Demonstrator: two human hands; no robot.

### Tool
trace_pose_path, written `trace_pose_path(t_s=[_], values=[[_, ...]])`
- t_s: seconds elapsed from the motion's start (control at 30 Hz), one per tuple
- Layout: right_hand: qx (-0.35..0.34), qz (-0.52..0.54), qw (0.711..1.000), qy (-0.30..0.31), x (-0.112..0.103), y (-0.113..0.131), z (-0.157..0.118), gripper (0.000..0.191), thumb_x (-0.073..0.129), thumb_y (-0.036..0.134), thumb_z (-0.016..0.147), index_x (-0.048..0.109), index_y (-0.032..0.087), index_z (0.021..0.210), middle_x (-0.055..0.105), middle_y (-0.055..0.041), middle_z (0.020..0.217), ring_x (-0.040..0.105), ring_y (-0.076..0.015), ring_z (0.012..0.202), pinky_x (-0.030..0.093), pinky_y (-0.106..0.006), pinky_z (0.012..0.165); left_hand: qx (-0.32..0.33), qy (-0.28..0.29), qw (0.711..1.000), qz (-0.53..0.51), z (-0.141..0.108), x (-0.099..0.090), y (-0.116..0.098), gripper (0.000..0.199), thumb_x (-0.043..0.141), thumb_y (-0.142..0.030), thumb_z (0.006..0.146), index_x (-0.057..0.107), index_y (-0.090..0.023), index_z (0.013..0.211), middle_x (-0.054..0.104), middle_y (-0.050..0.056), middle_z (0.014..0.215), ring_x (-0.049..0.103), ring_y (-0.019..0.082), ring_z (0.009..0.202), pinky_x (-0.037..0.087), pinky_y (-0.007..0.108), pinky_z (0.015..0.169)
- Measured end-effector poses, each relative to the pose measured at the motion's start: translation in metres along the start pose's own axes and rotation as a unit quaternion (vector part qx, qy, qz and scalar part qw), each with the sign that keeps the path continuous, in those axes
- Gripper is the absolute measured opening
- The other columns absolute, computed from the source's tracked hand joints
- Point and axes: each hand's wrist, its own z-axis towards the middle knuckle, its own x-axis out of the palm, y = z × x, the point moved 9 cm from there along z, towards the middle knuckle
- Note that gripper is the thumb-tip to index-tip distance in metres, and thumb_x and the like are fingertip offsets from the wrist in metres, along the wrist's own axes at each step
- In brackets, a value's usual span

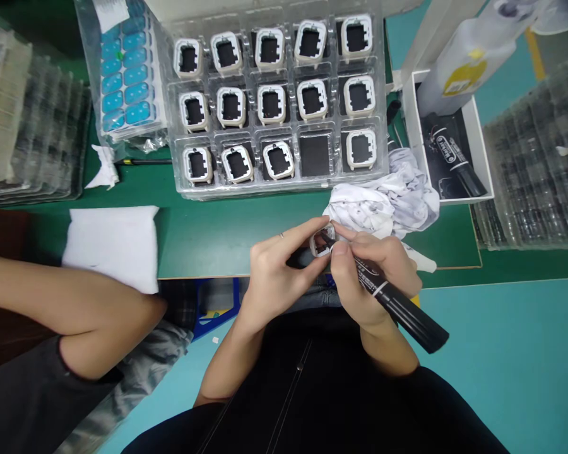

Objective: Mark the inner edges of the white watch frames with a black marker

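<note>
Between the fingertips of my left hand is a small white square frame, held up just over the table's front edge. My right hand grips a thick black marker, its tip pointing into the frame's opening and its black end slanting down to the right. Whether the tip touches the frame I cannot make out. Beyond my hands lies a clear plastic tray with similar white frames in most of its pockets; one front-row pocket shows only its dark bottom.
A crumpled white cloth lies just past my right hand. On the right are a white box with another marker and a bottle, and stacked trays. At left are a folded white cloth, bagged blue pieces and another person's arm.
</note>
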Motion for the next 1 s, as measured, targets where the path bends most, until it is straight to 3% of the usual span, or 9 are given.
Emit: trace_pose_path(t_s=[0.1,0.27,0.73,0.87,1.0], values=[[0.032,0.032,0.999,0.001,-0.004,-0.008,-0.005,0.017,0.084,0.018,0.102,0.07,0.028,0.103,0.081,0.0053,0.081,0.092,-0.0258,0.083,0.084,-0.042,0.082,-0.008,0.013,0.999,-0.031,0.002,0.0,0.001,0.048,0.099,-0.032,0.1,0.087,-0.028,0.147,0.093,0.006,0.13,0.092,0.023,0.103,0.077,0.033,0.098],[0.08,0.099,0.992,0.021,-0.007,-0.016,-0.009,0.017,0.082,0.021,0.105,0.067,0.029,0.106,0.073,0.0103,0.073,0.086,-0.0227,0.07,0.085,-0.055,0.097,-0.04,0.032,0.997,-0.066,0.006,0.0,0.006,0.061,0.108,-0.044,0.09,0.087,-0.028,0.145,0.093,0.008,0.129,0.092,0.027,0.105,0.077,0.036,0.1],[0.104,0.139,0.985,0.009,-0.014,-0.023,-0.01,0.019,0.084,0.021,0.102,0.068,0.029,0.108,0.078,0.0086,0.076,0.082,-0.0218,0.064,0.084,-0.05,0.088,-0.041,0.047,0.995,-0.084,0.009,0.003,0.009,0.057,0.104,-0.041,0.095,0.085,-0.025,0.147,0.091,0.007,0.117,0.089,0.024,0.1,0.076,0.033,0.1],[0.085,0.124,0.989,-0.002,-0.018,-0.023,-0.011,0.02,0.084,0.021,0.102,0.068,0.03,0.109,0.077,0.0083,0.076,0.078,-0.0207,0.06,0.084,-0.051,0.089,-0.015,0.046,0.996,-0.073,0.01,0.005,0.007,0.056,0.102,-0.042,0.097,0.085,-0.027,0.148,0.086,0.01,0.126,0.084,0.022,0.099,0.075,0.032,0.089],[0.068,0.133,0.988,-0.049,-0.025,-0.027,-0.01,0.018,0.082,0.023,0.105,0.066,0.03,0.111,0.069,0.0102,0.071,0.069,-0.0179,0.052,0.081,-0.047,0.078,0.017,-0.005,1.0,0.008,0.017,-0.005,0.003,0.055,0.099,-0.043,0.1,0.083,-0.029,0.151,0.075,0.009,0.134,0.074,0.015,0.086,0.07,0.028,0.074]])
